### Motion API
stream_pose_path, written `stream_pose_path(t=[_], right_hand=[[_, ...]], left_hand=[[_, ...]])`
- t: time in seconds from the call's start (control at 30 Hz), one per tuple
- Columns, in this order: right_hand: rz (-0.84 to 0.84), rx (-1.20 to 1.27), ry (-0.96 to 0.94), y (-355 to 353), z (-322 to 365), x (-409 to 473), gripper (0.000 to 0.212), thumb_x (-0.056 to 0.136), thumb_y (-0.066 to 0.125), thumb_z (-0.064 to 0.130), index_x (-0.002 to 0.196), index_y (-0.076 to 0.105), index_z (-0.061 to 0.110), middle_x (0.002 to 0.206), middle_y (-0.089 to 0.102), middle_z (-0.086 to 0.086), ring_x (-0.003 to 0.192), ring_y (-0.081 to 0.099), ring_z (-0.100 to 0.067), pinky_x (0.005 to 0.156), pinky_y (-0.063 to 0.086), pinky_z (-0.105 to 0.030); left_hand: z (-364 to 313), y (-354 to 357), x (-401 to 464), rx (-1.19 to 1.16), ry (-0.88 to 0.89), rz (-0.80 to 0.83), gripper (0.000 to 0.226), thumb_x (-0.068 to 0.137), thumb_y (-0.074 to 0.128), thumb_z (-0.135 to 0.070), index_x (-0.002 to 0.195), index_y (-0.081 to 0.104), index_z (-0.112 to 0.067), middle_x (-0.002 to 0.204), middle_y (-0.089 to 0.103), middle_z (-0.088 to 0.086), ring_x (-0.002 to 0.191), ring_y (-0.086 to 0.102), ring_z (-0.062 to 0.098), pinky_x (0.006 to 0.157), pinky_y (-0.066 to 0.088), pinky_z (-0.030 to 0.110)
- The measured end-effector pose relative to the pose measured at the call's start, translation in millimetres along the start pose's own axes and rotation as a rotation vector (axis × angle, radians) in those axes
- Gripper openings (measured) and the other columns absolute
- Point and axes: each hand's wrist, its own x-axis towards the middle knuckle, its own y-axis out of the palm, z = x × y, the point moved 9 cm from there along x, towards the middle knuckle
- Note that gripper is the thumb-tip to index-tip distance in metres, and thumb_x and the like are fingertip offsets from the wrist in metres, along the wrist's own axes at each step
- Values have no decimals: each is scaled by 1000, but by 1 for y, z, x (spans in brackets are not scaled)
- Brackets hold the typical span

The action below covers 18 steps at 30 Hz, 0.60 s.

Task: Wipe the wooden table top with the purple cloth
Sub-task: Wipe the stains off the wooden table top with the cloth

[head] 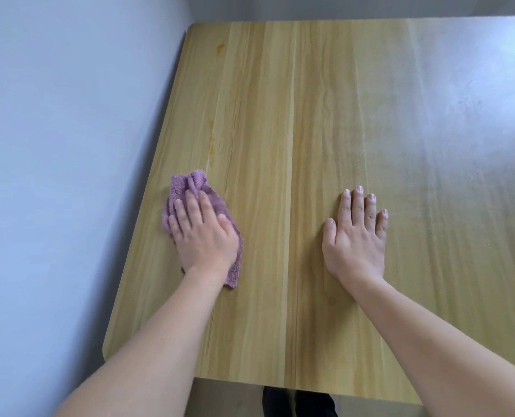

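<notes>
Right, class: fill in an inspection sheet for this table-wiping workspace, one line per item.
Surface: wooden table top, yellowish stains near its left edge, glare at far right.
Job's things: purple cloth, crumpled, near the left edge.
Clutter: nothing seen.
Grippers: left hand presses flat on the cloth; right hand rests flat on bare wood.
Cables: nothing seen.
Surroundings: pale wall at left; dark shoes below the near edge.
</notes>
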Motion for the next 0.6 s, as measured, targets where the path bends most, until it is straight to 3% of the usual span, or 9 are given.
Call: stream_pose_path(t=[0.17,0.27,0.33,0.47,0.6], right_hand=[[-1,6,-3,0,0,-1,64,97,8,41,154,-6,16,162,-13,-3,148,-17,-22,120,-9,-46],[-18,-1,-7,-2,2,0,66,94,6,42,154,-2,14,163,-9,-5,149,-14,-23,120,-7,-47],[-9,1,-10,-1,2,-1,65,95,7,41,154,-3,14,162,-10,-5,148,-15,-23,120,-7,-47],[17,-11,-17,-1,3,-2,64,96,4,41,153,-9,13,161,-15,-6,147,-19,-25,119,-8,-49],[45,-23,-23,1,5,3,67,94,2,41,153,-10,10,160,-18,-9,147,-20,-28,119,-8,-51]], left_hand=[[-124,19,-43,48,570,71,63,98,17,-38,158,10,-20,167,4,2,153,-1,28,123,-4,48],[-148,23,-44,86,728,123,65,95,15,-38,158,15,-22,166,9,0,153,6,24,124,1,46],[-125,18,-29,72,664,111,63,97,16,-38,158,10,-22,166,5,0,153,4,20,124,0,44],[-21,0,15,45,182,15,62,103,13,-39,158,-6,-19,166,-11,3,153,-9,21,124,-4,43],[21,-4,27,2,-40,4,61,103,23,-36,159,6,-16,167,5,8,153,2,27,123,1,48]])
